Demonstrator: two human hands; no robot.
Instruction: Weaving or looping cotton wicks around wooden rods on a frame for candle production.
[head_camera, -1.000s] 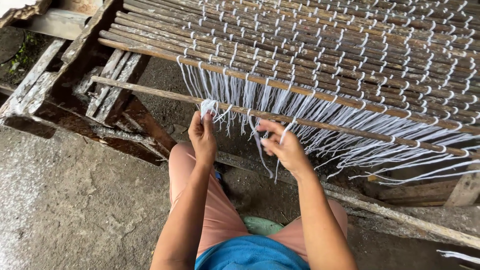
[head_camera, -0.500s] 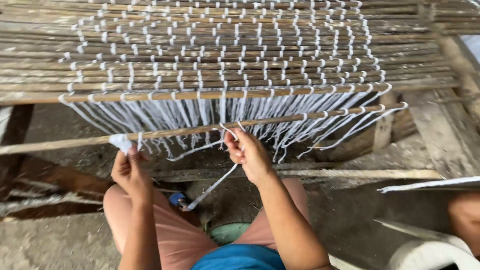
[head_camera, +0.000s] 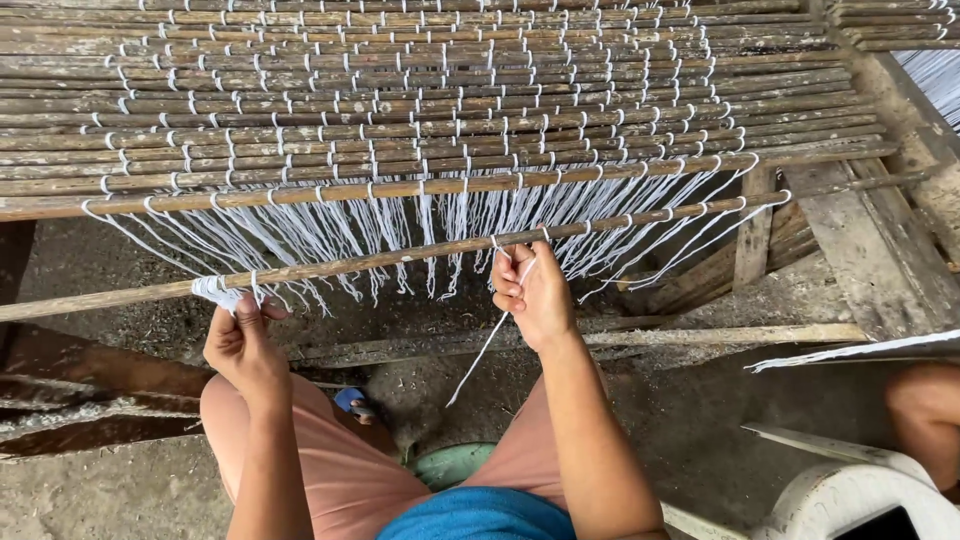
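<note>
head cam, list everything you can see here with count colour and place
stick mat: one, brown sticks tied in rows, across the top
white strings: many, hanging from the mat's near edge
loose stick: one, brown, across the strings below the mat
wooden frame: grey-brown beams, right side
white chair: one, bottom right corner
another person's knee: one, right edge
left hand: pinches a white string bundle at the loose stick
right hand: grips one white strand at the loose stick

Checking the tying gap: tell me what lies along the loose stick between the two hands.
Head view: between the left hand and right hand, the loose stick runs bare except for hanging white strings crossing it.
</note>
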